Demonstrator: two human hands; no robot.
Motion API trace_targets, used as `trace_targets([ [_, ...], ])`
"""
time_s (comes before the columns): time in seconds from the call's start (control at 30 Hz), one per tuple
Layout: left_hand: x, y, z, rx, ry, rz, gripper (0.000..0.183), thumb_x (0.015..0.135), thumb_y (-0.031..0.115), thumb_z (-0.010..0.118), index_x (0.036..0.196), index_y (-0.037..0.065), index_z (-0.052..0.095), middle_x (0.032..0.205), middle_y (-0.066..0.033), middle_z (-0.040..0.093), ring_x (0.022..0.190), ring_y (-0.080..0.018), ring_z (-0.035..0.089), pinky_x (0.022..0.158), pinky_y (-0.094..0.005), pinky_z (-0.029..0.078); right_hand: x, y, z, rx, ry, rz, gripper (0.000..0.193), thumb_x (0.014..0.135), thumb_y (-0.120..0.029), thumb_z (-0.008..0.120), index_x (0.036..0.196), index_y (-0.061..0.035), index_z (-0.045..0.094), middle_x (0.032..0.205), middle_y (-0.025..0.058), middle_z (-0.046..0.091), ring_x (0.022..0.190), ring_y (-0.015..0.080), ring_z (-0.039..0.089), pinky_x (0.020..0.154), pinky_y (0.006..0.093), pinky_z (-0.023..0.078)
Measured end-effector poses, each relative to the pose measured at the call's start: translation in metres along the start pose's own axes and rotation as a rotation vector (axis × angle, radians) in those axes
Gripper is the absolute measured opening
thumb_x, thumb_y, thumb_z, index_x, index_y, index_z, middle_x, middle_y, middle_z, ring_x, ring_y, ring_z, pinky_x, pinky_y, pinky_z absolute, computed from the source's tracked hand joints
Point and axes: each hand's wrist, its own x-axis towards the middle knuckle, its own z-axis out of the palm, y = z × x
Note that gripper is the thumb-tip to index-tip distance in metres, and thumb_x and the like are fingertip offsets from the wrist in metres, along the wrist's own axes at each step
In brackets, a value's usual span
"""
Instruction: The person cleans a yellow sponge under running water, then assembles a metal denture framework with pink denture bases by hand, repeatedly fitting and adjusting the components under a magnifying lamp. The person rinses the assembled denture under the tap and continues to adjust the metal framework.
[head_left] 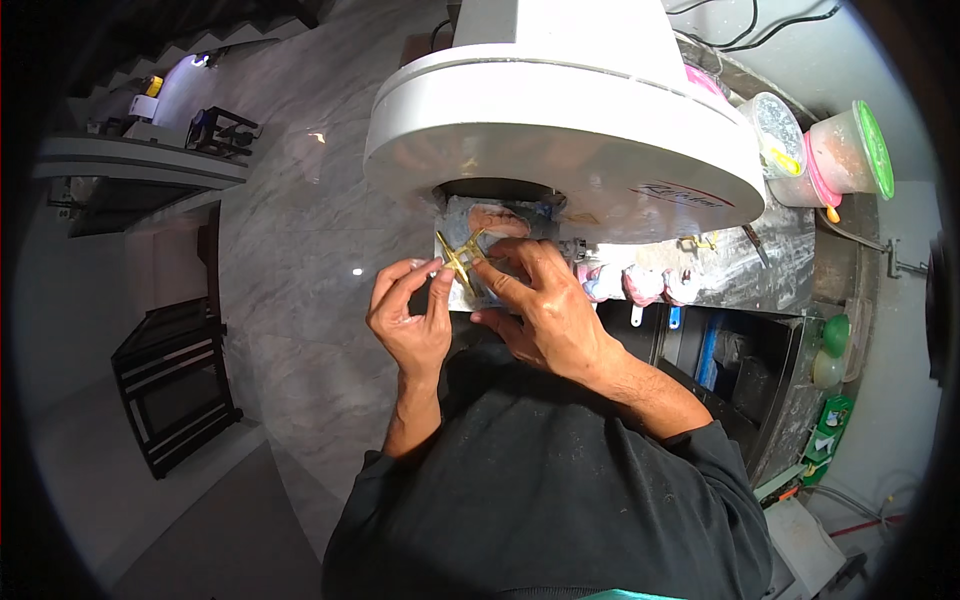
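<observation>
Between my hands is a small brass dental articulator [461, 256], a metal frame with crossing arms. My left hand [411, 322] pinches its left side between thumb and fingertips. From the right, my right hand [548, 305] has its index finger and fingertips on the frame; its thumb sits lower, partly apart. Just beyond the articulator a pinkish dental cast [498, 219] lies on a bluish-grey, powdery surface beneath the white machine. Whether the articulator touches the cast, I cannot tell.
A large white rounded machine housing [560, 105] overhangs the work. On the right bench [740, 275] stand several dental impression trays [642, 284] with pink and blue material, plus another brass articulator [698, 242]. Plastic tubs [840, 152] stand behind. A dark open cabinet [745, 365] is below.
</observation>
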Motion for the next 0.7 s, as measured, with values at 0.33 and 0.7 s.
trace_targets([
  [0.33, 0.017, 0.008, 0.011, 0.017, 0.031, 0.006, 0.014, 0.084, 0.005, 0.084, 0.095, -0.001, 0.078, 0.08, -0.0091, 0.076, 0.072, -0.0207, 0.067, 0.068, -0.0326, 0.051, 0.005, -0.005, 0.019, -0.06, 0.161, 0.094, 0.048, 0.079, -0.017, 0.087, 0.121, -0.0016, 0.07, 0.113, 0.0172, 0.063, 0.103, 0.0346, 0.063, 0.086, 0.0453, 0.054],
  [0.7, 0.019, 0.005, 0.015, 0.022, 0.035, 0.059, 0.015, 0.082, 0.004, 0.085, 0.096, 0.001, 0.081, 0.078, -0.0096, 0.075, 0.071, -0.0213, 0.065, 0.067, -0.0329, 0.05, 0.006, -0.002, 0.027, -0.102, 0.238, 0.074, 0.05, 0.08, -0.016, 0.087, 0.124, -0.0017, 0.069, 0.115, 0.0185, 0.062, 0.103, 0.0347, 0.062, 0.084, 0.0447, 0.053],
])
